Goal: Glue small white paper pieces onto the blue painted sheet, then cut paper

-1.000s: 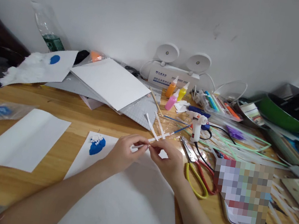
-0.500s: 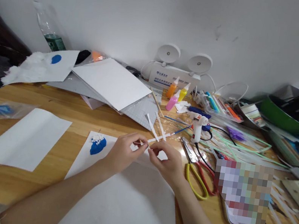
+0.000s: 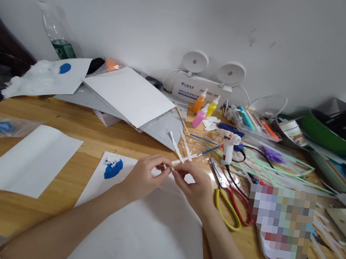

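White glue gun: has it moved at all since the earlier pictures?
No: the glue gun shows no visible shift in any direction against the twin-headed lamp by the wall.

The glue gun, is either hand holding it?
No, the white glue gun sits apart from the left hand and the right hand, beyond the right one.

Head view, forward-down over table (image 3: 101, 137)
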### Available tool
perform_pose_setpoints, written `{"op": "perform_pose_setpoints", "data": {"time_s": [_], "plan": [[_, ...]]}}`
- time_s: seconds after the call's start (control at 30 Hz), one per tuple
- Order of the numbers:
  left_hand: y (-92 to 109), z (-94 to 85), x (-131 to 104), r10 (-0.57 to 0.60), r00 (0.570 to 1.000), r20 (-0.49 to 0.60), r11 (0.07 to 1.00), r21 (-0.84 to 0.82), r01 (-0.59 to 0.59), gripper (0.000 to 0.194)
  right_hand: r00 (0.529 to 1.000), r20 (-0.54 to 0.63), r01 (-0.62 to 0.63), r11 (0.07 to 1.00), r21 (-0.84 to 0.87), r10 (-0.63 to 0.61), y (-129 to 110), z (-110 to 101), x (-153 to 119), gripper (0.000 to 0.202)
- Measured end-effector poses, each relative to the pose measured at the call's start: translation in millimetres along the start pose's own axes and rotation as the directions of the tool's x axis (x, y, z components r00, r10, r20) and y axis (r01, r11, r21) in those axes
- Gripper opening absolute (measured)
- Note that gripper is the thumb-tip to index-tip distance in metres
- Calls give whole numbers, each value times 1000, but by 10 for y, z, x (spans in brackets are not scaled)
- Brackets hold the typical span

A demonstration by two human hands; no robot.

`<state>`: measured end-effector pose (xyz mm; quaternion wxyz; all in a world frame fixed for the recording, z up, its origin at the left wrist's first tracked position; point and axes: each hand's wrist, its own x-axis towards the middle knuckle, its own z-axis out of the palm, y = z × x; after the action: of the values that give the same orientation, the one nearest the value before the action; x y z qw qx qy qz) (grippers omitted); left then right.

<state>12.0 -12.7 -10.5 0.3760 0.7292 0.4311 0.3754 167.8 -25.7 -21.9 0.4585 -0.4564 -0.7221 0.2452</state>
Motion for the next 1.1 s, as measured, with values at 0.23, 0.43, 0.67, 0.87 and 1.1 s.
{"op": "perform_pose_setpoints", "data": {"time_s": [0.23,0.43,0.67,0.87,1.1], "plan": [[4,-6,4,17,1000,-16,1000,-6,-17,11,1000,-7,-14,1000,-23,14,10,-19,2,8],[-7,8,10,15,1000,-12,1000,-11,-15,11,998,-26,54,998,-34,-55,-5,-18,6,7],[-7,14,5,-13,1000,-20,1000,-13,13,10,999,-33,30,997,-74,-32,-14,-7,14,4],[-15,5,3,-22,999,-41,1000,18,23,8,999,36,27,999,-43,-25,-6,-2,-1,4],[-9,8,7,-10,1000,-21,1000,9,11,9,999,29,22,999,-33,-21,19,11,-3,3]]}}
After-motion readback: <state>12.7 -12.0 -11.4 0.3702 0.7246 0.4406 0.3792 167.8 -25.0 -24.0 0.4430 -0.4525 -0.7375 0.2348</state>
